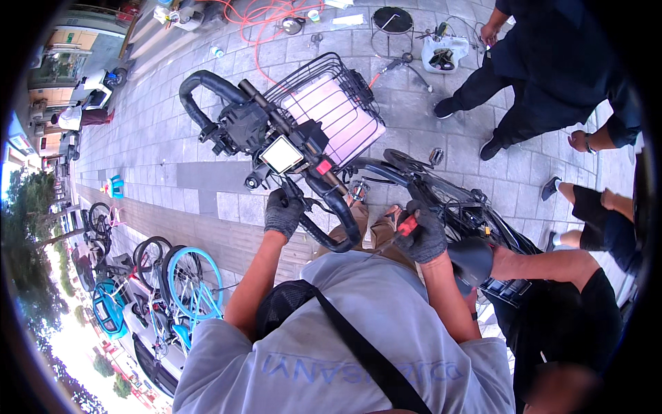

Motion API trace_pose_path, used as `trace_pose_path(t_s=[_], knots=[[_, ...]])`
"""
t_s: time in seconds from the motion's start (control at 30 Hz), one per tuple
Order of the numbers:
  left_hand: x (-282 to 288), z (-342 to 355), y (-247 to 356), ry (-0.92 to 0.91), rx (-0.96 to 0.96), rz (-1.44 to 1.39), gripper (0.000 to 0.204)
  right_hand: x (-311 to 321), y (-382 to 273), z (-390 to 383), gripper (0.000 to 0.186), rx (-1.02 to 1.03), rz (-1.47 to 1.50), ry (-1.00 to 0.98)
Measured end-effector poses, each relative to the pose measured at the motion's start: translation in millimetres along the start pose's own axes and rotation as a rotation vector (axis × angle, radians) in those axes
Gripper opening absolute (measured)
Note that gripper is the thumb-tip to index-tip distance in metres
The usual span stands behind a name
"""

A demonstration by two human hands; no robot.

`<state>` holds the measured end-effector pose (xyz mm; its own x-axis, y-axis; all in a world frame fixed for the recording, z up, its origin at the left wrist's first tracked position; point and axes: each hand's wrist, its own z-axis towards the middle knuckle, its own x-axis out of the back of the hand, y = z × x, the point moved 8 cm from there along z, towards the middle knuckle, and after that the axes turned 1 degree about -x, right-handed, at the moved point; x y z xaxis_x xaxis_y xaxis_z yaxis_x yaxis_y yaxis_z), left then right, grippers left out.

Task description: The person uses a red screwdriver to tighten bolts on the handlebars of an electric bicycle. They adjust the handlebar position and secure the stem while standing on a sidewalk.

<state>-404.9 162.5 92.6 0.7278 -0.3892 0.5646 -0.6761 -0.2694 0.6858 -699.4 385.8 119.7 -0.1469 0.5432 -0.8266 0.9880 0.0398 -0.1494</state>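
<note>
An electric bicycle stands in front of me, its black handlebar (318, 181) carrying a square display (281, 154) with a bright white screen. My left hand (281, 212), in a dark grey knit glove, is at the handlebar just below the display. Its fingers are closed by the cables and brake lever; what they pinch is hidden. My right hand (423, 233), gloved alike, grips a red-handled screwdriver (407, 225) near the bicycle's frame, with the thin shaft pointing left toward my shirt. A wire front basket (329, 114) holds a pale pink box (324, 110).
A co-worker's arm (545, 265) reaches in at the right beside the saddle (472, 262). Another person in dark clothes (552, 62) stands at the far right. An orange hose (256, 31), a white plastic container (443, 54) and a black-topped stool (393, 21) are on the paving. Parked bicycles (195, 281) line the left.
</note>
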Motion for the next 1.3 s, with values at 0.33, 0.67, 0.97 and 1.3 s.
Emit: trace_pose_path(t_s=[0.33, 0.67, 0.97, 1.3], knots=[[2.9, -9.4, 18.1, -0.128, -0.047, -0.203, 0.026, 0.0, 3.7, 6.5, 0.026, 0.002, 0.002, 0.013], [4.9, -2.0, 11.6, -0.291, -0.172, -0.255, 0.035, -6.7, 5.5, 3.8, 0.035, 0.028, 0.006, -0.046], [5.6, -6.5, 13.5, -0.371, -0.189, -0.424, 0.042, 8.9, 6.1, 0.4, 0.023, -0.005, -0.072, -0.012], [8.5, -6.0, 6.5, -0.209, -0.339, -0.366, 0.066, 11.6, 8.0, -4.3, 0.026, -0.002, -0.051, -0.006]])
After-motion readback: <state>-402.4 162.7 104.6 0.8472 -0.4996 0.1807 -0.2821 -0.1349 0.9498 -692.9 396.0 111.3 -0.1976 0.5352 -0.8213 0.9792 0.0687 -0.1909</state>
